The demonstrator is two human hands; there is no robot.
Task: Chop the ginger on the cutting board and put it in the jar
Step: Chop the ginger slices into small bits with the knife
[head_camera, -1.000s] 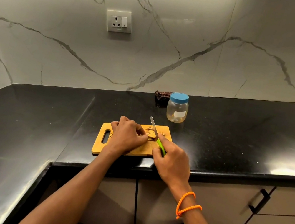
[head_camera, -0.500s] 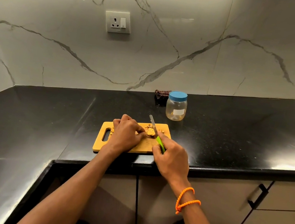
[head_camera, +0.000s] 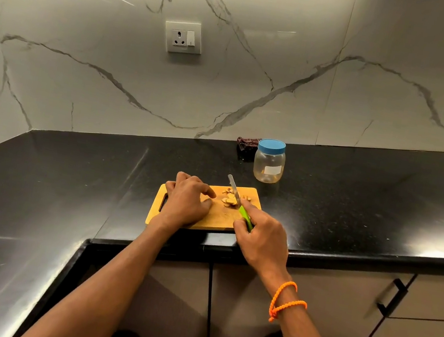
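A wooden cutting board [head_camera: 218, 217] lies at the counter's front edge. Several pale ginger pieces [head_camera: 229, 199] sit on its far right part. My right hand [head_camera: 262, 238] grips a knife [head_camera: 235, 194] by its green handle, and the blade rests among the pieces. My left hand [head_camera: 187, 200] lies flat on the board just left of the ginger, fingers loosely curled, not touching the pieces. A clear jar [head_camera: 269, 163] with a blue lid on stands behind the board to the right.
Black stone counter [head_camera: 355, 208] runs left and right, with a corner on the left. A small dark object [head_camera: 247, 143] lies by the marble wall behind the jar. A wall socket [head_camera: 183, 37] is above. Drawers with black handles [head_camera: 393, 297] are below right.
My left hand has let go of the ginger and drawn a little to the left, leaving the cut pieces uncovered. The knife stays at the pieces.
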